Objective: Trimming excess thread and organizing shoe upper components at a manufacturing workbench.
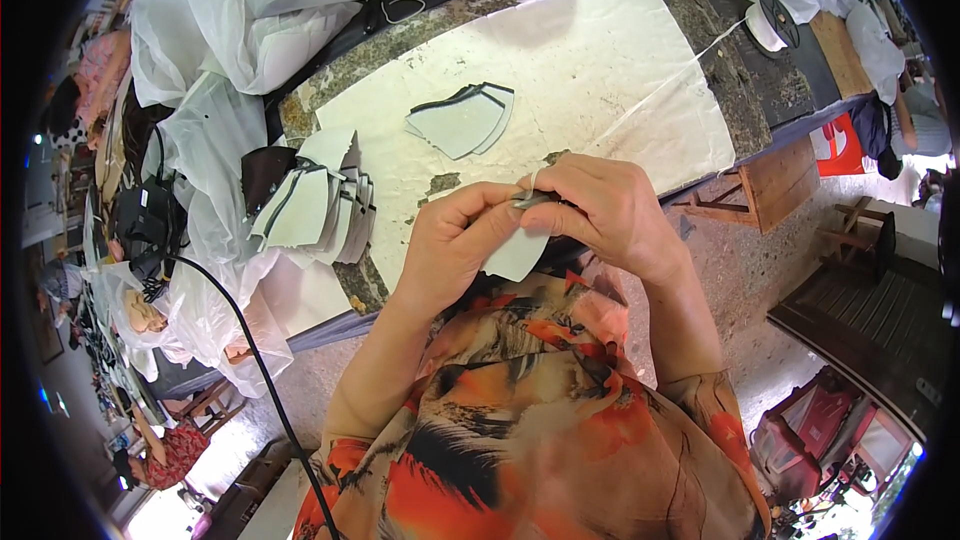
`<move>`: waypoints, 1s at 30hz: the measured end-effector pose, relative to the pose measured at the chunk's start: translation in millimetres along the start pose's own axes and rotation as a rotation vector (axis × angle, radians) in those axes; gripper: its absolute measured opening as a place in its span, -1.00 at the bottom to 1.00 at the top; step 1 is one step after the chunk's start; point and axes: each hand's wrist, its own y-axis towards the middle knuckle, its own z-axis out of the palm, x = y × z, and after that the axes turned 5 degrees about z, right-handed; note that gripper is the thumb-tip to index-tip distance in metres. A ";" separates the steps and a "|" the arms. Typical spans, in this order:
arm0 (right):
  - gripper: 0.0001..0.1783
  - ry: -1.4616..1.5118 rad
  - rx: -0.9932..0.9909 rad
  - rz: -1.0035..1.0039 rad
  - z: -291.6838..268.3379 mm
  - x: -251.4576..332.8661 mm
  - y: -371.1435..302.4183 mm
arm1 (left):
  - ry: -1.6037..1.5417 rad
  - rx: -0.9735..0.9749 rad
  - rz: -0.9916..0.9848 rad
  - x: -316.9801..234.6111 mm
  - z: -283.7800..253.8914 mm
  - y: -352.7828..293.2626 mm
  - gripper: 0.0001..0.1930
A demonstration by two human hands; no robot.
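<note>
Both hands meet at the near edge of the work table, pinching one white-backed, curved cut piece [517, 256] between thumbs and fingers. My left hand [455, 240] grips its upper left side, and my right hand [612, 208] its upper right side. A dark edge shows on the piece under the fingers. A thin white strip [534, 176] loops up between the fingertips; where it is pressed is hidden. Beyond the hands, a few similar pieces with dark edges [458, 126] lie overlapped on a pale sheet [600, 60].
Left of the sheet's middle lies a fanned pile of white pieces [305, 208] beside a dark brown one [266, 178]. A spool [768, 24] at far right feeds white tape across the sheet. Plastic bags [205, 130] and a black cable [245, 325] crowd the left side.
</note>
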 end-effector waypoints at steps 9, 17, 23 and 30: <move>-0.65 0.253 -0.005 0.337 0.4 12.3 4.8 | 0.016 0.016 -0.021 -12.5 -3.1 -2.4 -0.84; -0.68 0.148 -0.149 0.356 11.4 2.1 18.9 | 0.310 -0.232 0.167 -65.0 -61.2 -47.3 -0.86; -0.66 -0.084 -0.140 0.333 30.2 -4.9 63.4 | 0.929 -0.639 0.269 -86.6 -115.0 -48.8 -0.78; -0.68 -0.139 -0.089 0.310 43.7 -12.0 66.4 | 1.096 -0.529 0.606 -69.3 -81.3 -23.9 -0.67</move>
